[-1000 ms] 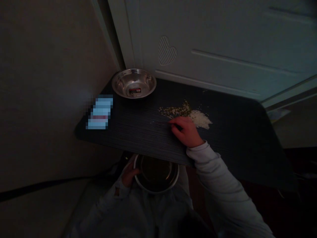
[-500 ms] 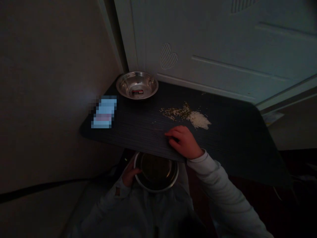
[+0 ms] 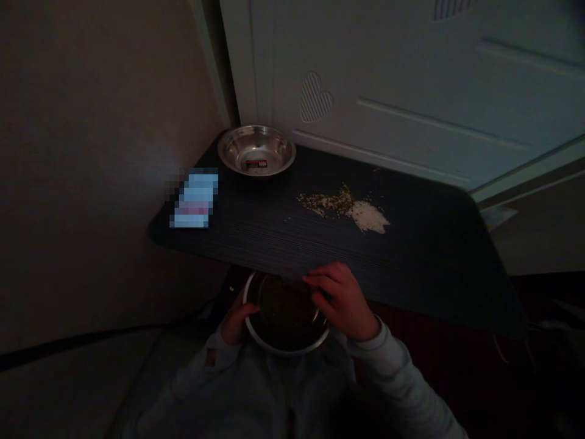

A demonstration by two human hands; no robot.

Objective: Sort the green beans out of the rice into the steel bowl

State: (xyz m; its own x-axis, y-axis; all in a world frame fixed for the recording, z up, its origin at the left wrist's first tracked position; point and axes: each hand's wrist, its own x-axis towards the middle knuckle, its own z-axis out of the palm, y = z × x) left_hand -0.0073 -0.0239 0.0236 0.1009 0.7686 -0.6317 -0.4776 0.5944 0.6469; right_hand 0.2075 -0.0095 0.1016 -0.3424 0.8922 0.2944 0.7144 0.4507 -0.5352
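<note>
In my lap, partly under the table's front edge, is a metal bowl (image 3: 287, 352) with dark, greenish contents too dim to make out. My left hand (image 3: 235, 320) grips its left rim, thumb over the edge. Over the bowl's right side, by the table edge, hovers my right hand (image 3: 345, 299), fingers stretched and slightly apart, with nothing visible in them. Farther up on the dark table (image 3: 434, 262) lie a pile of white, rice-like grains (image 3: 369, 217) and, left of it, scattered small green grains (image 3: 345, 200) mixed with pale ones.
A shiny steel basin (image 3: 256, 150) with a label inside stands at the table's back left. In front of it lies a bright, pixelated rectangular object (image 3: 195, 201). A white panel (image 3: 388, 67) with a heart relief rises behind the table, and a wall (image 3: 105, 152) borders the left.
My right hand has come back from the tabletop toward me, to the table edge and above the bowl. My left hand still holds the bowl. The view has shifted slightly.
</note>
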